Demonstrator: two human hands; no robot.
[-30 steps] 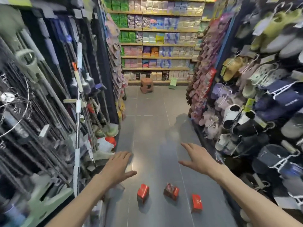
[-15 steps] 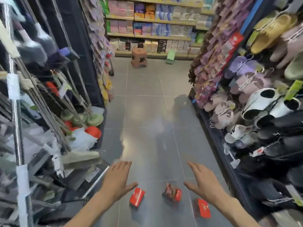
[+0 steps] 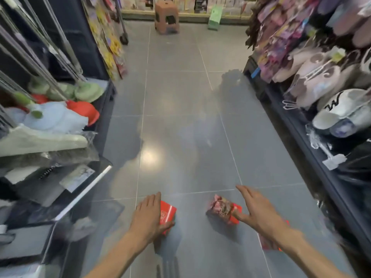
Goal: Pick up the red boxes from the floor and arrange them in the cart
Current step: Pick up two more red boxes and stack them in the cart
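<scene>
I'm crouched over the grey tiled floor point(image 3: 180, 121) of a shop aisle, with a rack of mops point(image 3: 50, 109) on my left and a rack of slippers point(image 3: 329, 93) on my right. No cart shows from here, so I can't say where the boxes will go.

Three red boxes lie on the near floor. The left box point(image 3: 168, 214) stands just at my left hand point(image 3: 147, 215), whose fingers are straight and whose thumb reaches under its near edge; I judge it is touching but not yet gripping. The middle box point(image 3: 221, 209), with a patterned face, lies tilted just left of my right hand point(image 3: 259, 212), which is spread flat, thumb tip at the box's red end. The right box point(image 3: 268, 242) is mostly hidden under my right wrist.

The risk I see is a straight-fingered nudge sliding a box across the smooth tile, or my right arm knocking the hidden box.
</scene>
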